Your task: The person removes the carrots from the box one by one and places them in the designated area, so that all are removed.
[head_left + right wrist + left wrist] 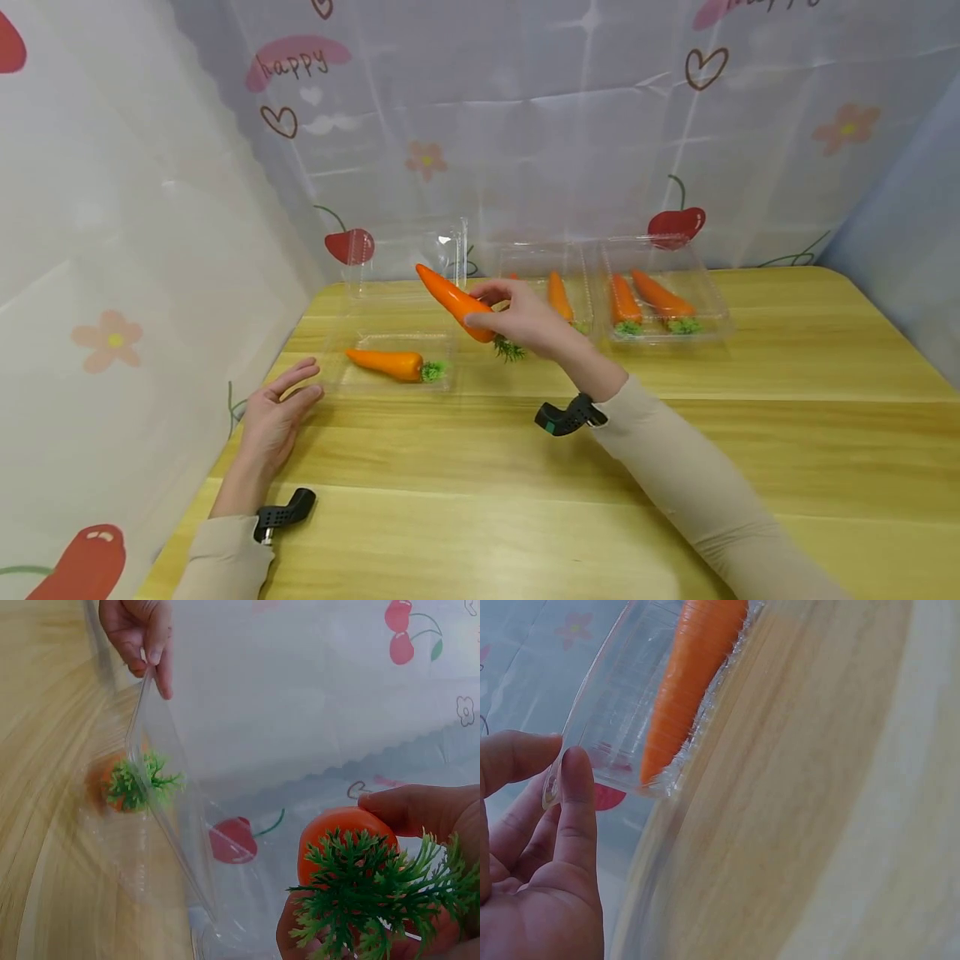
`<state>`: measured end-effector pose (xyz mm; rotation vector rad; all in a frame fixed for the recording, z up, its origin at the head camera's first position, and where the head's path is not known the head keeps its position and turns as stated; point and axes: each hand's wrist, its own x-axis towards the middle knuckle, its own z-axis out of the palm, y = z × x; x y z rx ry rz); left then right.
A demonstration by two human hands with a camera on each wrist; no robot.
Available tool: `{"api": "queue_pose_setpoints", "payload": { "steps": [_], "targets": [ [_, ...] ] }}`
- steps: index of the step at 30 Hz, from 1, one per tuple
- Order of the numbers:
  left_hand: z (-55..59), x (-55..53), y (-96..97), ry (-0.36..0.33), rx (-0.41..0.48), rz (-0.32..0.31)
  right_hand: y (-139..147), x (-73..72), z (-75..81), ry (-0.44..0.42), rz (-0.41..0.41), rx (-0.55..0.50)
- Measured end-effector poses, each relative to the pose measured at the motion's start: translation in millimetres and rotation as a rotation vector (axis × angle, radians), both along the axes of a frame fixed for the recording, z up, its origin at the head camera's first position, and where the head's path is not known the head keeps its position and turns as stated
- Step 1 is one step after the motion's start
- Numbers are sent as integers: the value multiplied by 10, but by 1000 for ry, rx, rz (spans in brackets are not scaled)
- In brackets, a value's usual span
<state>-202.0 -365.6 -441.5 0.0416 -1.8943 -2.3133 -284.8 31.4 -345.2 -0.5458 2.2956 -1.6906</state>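
My right hand [525,321] grips an orange carrot [448,296] near its thick end, raised above the table with the pointed tip up and to the left. Its green leafy top [367,885] hangs below the fingers in the right wrist view. A clear plastic box [337,387] stands with its lid [405,242] raised at the back. One carrot [384,362] lies inside it, leaves to the right. At the box's left front corner is my left hand [272,421]; thumb and index finger pinch the rim [594,679] in the left wrist view.
Two more clear boxes stand at the back right, partly behind my right arm: a middle box [589,292] and a right-hand box [716,317], each with carrots inside. The wooden table [480,517] meets a printed curtain [540,167] behind and on the left.
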Motion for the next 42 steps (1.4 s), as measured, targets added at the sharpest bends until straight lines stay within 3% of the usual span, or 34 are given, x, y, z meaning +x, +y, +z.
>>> {"api": "queue_pose_setpoints", "payload": {
  "steps": [9, 23, 35, 42],
  "targets": [
    [-2, -8, -10, 14, 0, -18, 342, 85, -48, 93, -21, 55],
    [15, -27, -20, 16, -2, -26, 771, 148, -104, 93, -83, 150],
    [5, 5, -6, 12, 7, -20, 1283, 372, -99, 93, -179, 217],
    [0, -1, -6, 14, 2, -28, 1564, 424, -179, 105, -227, 218]
  ]
}}
